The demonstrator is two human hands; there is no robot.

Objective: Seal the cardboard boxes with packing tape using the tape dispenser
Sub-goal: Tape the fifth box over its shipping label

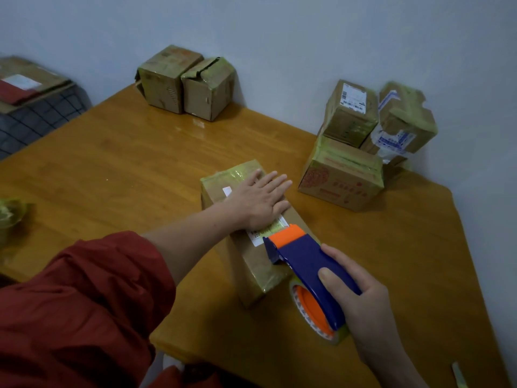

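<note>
Left hand [258, 200] lies flat on the box [251, 242] mid-tabletop [112, 163], right hand [361, 298] gripping the tape dispenser [305, 264] at its near end, so tape could wrinkle if that box skids.

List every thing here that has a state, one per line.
left hand, flat on the long box
right hand, gripping the tape dispenser
tape dispenser, orange head down on the long box
long box, closed, lying on the table
back boxes, closed, one top crumpled
right stack, closed and taped
</note>
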